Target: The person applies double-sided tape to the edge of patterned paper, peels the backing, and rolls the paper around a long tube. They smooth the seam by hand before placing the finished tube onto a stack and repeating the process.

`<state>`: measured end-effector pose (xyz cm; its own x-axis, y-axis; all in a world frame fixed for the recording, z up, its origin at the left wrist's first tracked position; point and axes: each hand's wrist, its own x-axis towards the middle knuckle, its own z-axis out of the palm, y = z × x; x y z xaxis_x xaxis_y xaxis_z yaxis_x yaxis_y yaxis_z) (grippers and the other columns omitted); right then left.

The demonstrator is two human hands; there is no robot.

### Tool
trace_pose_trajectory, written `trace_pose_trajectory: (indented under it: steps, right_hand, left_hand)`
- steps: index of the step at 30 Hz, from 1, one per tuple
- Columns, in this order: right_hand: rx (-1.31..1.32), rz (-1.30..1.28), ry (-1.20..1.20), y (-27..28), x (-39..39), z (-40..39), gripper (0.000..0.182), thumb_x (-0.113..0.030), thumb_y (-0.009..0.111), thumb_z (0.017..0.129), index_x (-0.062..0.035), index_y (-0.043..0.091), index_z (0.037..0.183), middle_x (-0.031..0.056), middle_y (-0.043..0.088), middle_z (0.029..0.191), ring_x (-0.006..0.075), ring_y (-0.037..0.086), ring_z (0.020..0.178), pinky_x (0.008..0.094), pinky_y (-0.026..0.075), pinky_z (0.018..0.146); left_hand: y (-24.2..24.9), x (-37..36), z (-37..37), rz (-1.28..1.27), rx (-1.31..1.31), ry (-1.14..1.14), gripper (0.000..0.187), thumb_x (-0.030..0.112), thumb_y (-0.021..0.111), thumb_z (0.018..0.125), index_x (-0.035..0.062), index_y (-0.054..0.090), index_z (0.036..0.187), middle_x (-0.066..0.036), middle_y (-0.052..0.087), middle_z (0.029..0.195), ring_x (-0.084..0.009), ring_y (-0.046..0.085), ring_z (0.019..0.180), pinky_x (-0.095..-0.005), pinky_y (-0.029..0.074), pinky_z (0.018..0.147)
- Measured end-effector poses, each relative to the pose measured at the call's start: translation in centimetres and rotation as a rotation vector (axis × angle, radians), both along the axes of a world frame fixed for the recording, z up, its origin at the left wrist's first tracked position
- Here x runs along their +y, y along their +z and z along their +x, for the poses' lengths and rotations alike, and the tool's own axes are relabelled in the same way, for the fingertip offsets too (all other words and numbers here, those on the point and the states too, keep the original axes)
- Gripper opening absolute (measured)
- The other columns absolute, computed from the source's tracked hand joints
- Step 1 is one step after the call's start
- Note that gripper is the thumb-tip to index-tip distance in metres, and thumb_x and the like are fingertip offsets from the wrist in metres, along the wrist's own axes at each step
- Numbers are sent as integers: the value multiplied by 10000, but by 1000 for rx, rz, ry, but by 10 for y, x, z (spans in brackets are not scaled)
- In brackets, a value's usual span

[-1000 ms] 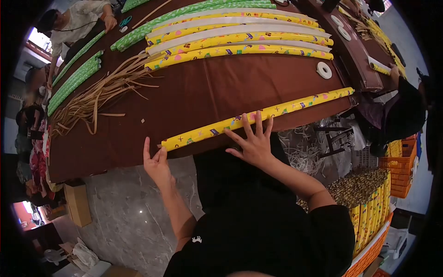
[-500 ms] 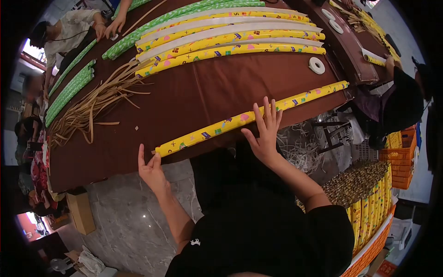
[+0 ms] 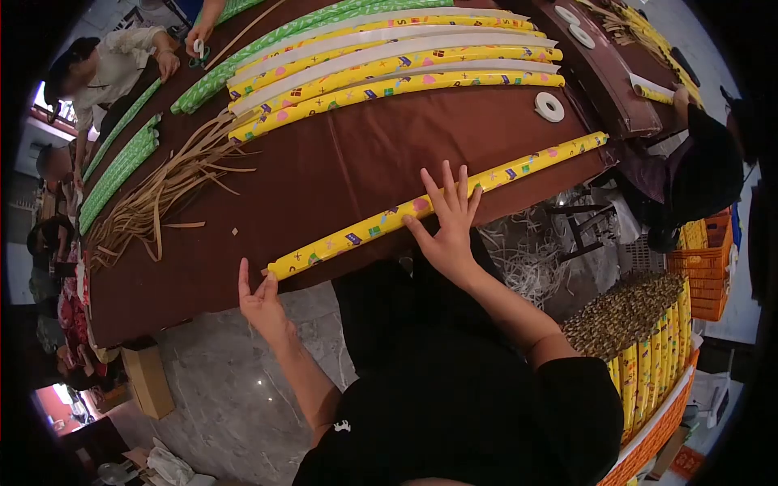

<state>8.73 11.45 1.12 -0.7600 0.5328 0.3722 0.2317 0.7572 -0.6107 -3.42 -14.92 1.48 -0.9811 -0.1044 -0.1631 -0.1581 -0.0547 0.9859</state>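
A long, thin roll of yellow patterned paper (image 3: 373, 224) lies slantwise along the near edge of the brown-covered table. At its left end, where a small brown tip shows, my left hand (image 3: 264, 302) pinches with the thumb and lower fingers while the index finger points up. My right hand (image 3: 447, 231) lies across the roll near its middle, palm down, fingers spread and not wrapped round it. Beyond the roll are several yellow patterned paper sheets (image 3: 397, 87) with white edges, and a bundle of flat brown strips (image 3: 174, 194).
A white tape roll (image 3: 549, 107) lies on the table (image 3: 300, 170). Green patterned paper (image 3: 121, 174) is at the left, near a co-worker (image 3: 121, 65). Another person (image 3: 701, 162) sits at right. An orange basket (image 3: 660, 425) of yellow rolls stands beside me, with paper shreds (image 3: 527, 263) on the floor.
My right hand has slid a little left and toward me along the roll. The roll appears slightly lower left, partly from a view shift. A co-worker's hand at the back now shows scissors.
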Motion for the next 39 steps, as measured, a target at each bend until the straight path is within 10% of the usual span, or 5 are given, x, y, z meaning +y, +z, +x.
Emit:
trace_pose_trajectory:
  steps: [7,11,17,30,39]
  right_hand:
    - [-25,124,17,5,-1,8,739,-161,680,818,-112,363,1483,162,224,1579,402,112,1473,630,12,1127]
    - [-211,588,112,-14,-22,2,724,-573,516,908,-122,410,1465,67,349,1541,241,309,1428,494,104,1175]
    - [-163,743,262,-39,-62,-10,826,-697,443,868,-135,401,1471,36,342,1551,228,234,1463,508,0,1178]
    - [-62,598,581,-31,-160,-66,900,-725,378,864,-62,379,1473,63,254,1588,140,155,1483,479,39,1183]
    - [-138,651,380,-28,-98,-30,896,-750,371,857,-97,393,1470,45,292,1573,134,212,1466,519,14,1178]
  left_hand:
    - [-6,-6,-1,29,-34,-23,596,-51,620,886,28,415,1440,-103,706,867,-68,611,826,-190,458,814]
    - [-1,-3,0,59,-32,-39,606,-67,607,885,24,400,1447,-108,701,888,-75,612,851,-205,460,847]
    - [3,0,1,33,-20,-36,595,-74,602,883,28,413,1438,-117,706,897,-84,620,851,-209,461,854]
    - [19,-16,-11,-30,-155,-178,542,-68,575,896,22,448,1416,-107,714,900,-83,626,841,-216,482,809]
    - [10,-17,-15,37,-122,-162,587,-70,601,883,18,422,1435,-115,713,899,-85,630,848,-204,472,825]
